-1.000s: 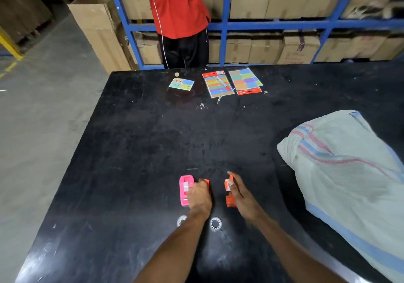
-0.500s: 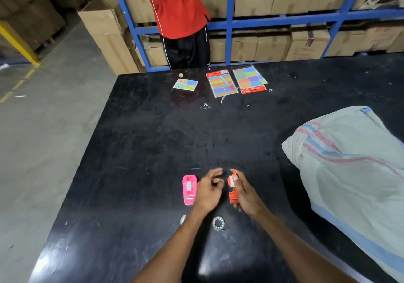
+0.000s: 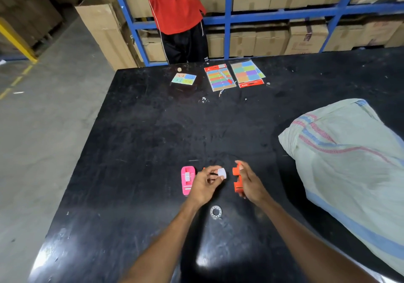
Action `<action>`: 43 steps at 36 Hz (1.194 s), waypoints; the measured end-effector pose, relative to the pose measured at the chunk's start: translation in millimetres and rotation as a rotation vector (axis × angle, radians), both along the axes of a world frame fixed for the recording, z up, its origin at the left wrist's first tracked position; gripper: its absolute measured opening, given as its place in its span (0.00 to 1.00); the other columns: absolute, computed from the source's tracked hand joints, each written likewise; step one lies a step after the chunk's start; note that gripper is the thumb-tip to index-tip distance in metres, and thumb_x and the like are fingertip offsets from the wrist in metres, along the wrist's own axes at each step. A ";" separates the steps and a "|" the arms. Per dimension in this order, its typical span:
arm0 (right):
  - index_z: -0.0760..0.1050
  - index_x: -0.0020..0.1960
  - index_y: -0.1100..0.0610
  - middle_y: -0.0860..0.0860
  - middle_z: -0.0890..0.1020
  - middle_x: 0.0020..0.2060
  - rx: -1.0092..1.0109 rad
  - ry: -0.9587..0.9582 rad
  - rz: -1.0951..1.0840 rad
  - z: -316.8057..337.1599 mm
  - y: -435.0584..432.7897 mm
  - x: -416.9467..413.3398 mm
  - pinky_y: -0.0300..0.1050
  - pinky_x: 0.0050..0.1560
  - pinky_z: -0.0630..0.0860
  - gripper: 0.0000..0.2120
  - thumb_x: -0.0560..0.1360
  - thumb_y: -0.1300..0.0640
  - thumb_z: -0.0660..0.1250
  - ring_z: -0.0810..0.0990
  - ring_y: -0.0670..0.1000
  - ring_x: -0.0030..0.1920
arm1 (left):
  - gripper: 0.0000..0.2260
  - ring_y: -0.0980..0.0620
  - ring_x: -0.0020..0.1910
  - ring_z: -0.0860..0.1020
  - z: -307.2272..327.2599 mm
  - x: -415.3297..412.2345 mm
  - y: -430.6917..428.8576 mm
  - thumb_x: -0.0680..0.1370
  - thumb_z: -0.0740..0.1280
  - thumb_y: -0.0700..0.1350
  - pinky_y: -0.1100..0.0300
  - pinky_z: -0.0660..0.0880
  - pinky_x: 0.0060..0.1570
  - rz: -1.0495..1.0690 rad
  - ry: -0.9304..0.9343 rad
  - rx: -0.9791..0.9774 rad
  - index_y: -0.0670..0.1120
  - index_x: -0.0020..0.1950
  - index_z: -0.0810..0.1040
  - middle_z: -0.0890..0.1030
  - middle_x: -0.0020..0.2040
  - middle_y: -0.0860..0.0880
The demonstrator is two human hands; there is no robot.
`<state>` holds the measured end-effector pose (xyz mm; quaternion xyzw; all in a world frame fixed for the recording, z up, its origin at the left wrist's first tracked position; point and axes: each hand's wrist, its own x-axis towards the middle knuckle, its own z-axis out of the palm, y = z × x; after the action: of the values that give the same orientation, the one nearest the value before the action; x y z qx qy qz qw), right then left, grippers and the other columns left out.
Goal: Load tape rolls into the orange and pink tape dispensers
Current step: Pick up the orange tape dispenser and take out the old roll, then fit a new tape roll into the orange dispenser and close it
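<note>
The pink tape dispenser point(image 3: 187, 180) lies flat on the black table point(image 3: 140, 134), just left of my hands. My right hand point(image 3: 251, 183) grips the orange tape dispenser point(image 3: 237, 179) and holds it on edge. My left hand point(image 3: 205, 183) pinches a small white tape core point(image 3: 222, 172) between thumb and fingertips, a short gap left of the orange dispenser. A clear tape roll point(image 3: 216, 212) lies on the table below my hands. A sliver of orange shows behind my left hand.
A large striped woven sack point(image 3: 354, 162) covers the table's right side. Coloured sticker packs point(image 3: 219, 77) point(image 3: 248, 73) and a small card point(image 3: 184, 78) lie at the far edge. A person in red point(image 3: 172, 2) stands by blue shelving with cartons.
My left hand has pulled the white core out of the orange dispenser and moved it left. My right hand has raised the orange dispenser slightly. The view has tilted down.
</note>
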<state>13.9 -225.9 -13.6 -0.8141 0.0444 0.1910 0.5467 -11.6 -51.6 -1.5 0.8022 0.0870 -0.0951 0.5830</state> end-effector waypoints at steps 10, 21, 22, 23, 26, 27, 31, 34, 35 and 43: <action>0.67 0.69 0.42 0.53 0.80 0.46 -0.090 -0.011 -0.047 -4.5 -23.4 -9.9 0.40 0.25 0.74 0.16 0.84 0.44 0.51 0.78 0.49 0.28 | 0.16 0.43 0.60 0.72 -58.5 -34.9 -24.2 0.75 0.58 0.53 0.46 0.65 0.61 -0.493 -0.012 0.848 0.53 0.61 0.76 0.76 0.59 0.47; 0.67 0.69 0.40 0.46 0.79 0.43 -0.085 0.043 0.024 -12.7 -30.2 -29.4 0.41 0.27 0.75 0.16 0.84 0.46 0.51 0.75 0.46 0.24 | 0.29 0.50 0.62 0.67 -65.9 -63.5 -5.6 0.70 0.67 0.62 0.55 0.64 0.60 -0.312 -0.044 0.772 0.55 0.69 0.66 0.70 0.64 0.54; 0.67 0.69 0.38 0.47 0.80 0.45 -0.081 0.061 0.050 -15.1 -29.0 -31.5 0.41 0.27 0.75 0.15 0.85 0.47 0.51 0.76 0.47 0.24 | 0.31 0.50 0.63 0.67 -66.2 -68.9 -2.4 0.69 0.69 0.61 0.55 0.64 0.60 -0.338 -0.020 0.791 0.55 0.69 0.65 0.70 0.65 0.54; 0.67 0.69 0.37 0.48 0.81 0.47 -0.081 0.080 0.080 -16.9 -26.8 -33.3 0.40 0.26 0.75 0.15 0.85 0.48 0.52 0.76 0.48 0.25 | 0.32 0.49 0.63 0.67 -67.7 -73.1 0.1 0.68 0.71 0.59 0.55 0.64 0.60 -0.367 0.008 0.818 0.55 0.69 0.65 0.69 0.66 0.54; 0.65 0.71 0.37 0.49 0.82 0.45 -0.113 0.118 0.191 -19.2 -19.5 -38.1 0.37 0.26 0.73 0.19 0.84 0.52 0.51 0.76 0.51 0.26 | 0.27 0.46 0.64 0.67 -68.7 -79.9 -0.7 0.71 0.70 0.51 0.52 0.64 0.62 -0.393 0.061 0.877 0.52 0.68 0.66 0.68 0.67 0.50; 0.64 0.72 0.37 0.49 0.83 0.45 -0.127 0.118 0.235 -19.6 -13.6 -41.1 0.37 0.27 0.74 0.19 0.84 0.52 0.51 0.77 0.51 0.26 | 0.24 0.46 0.64 0.67 -68.6 -82.9 0.8 0.73 0.68 0.49 0.51 0.64 0.63 -0.377 0.066 0.874 0.51 0.68 0.67 0.69 0.67 0.50; 0.59 0.75 0.36 0.47 0.81 0.51 -0.200 0.115 0.373 -17.6 -3.7 -51.2 0.37 0.35 0.77 0.20 0.84 0.47 0.52 0.78 0.44 0.27 | 0.19 0.45 0.60 0.72 -67.3 -79.0 2.2 0.73 0.65 0.50 0.50 0.68 0.59 -0.343 0.004 0.809 0.51 0.63 0.71 0.74 0.62 0.50; 0.56 0.77 0.38 0.48 0.78 0.64 -0.271 0.056 0.512 -11.7 -0.4 -56.9 0.38 0.57 0.75 0.22 0.84 0.48 0.52 0.82 0.44 0.49 | 0.14 0.48 0.50 0.79 -52.6 -69.2 6.6 0.70 0.69 0.47 0.54 0.75 0.51 -0.273 0.025 0.567 0.53 0.54 0.75 0.82 0.51 0.51; 0.56 0.78 0.41 0.47 0.74 0.71 -0.295 0.019 0.545 -12.2 -0.8 -57.6 0.39 0.66 0.69 0.23 0.84 0.49 0.52 0.78 0.45 0.62 | 0.12 0.51 0.45 0.81 -47.4 -64.3 8.6 0.69 0.70 0.46 0.55 0.77 0.48 -0.269 0.061 0.478 0.53 0.51 0.75 0.83 0.46 0.52; 0.59 0.76 0.40 0.43 0.68 0.75 -0.202 -0.068 0.547 -6.5 12.0 -58.2 0.49 0.72 0.69 0.21 0.84 0.49 0.53 0.68 0.44 0.73 | 0.16 0.53 0.39 0.79 -18.5 -38.4 39.5 0.62 0.81 0.47 0.51 0.78 0.51 -0.340 0.312 0.110 0.50 0.46 0.82 0.82 0.40 0.48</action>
<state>-44.2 -213.9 -20.2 -0.8520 -0.1762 0.2985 0.3924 -50.0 -12.1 -19.9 0.8116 0.0448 -0.3095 0.4934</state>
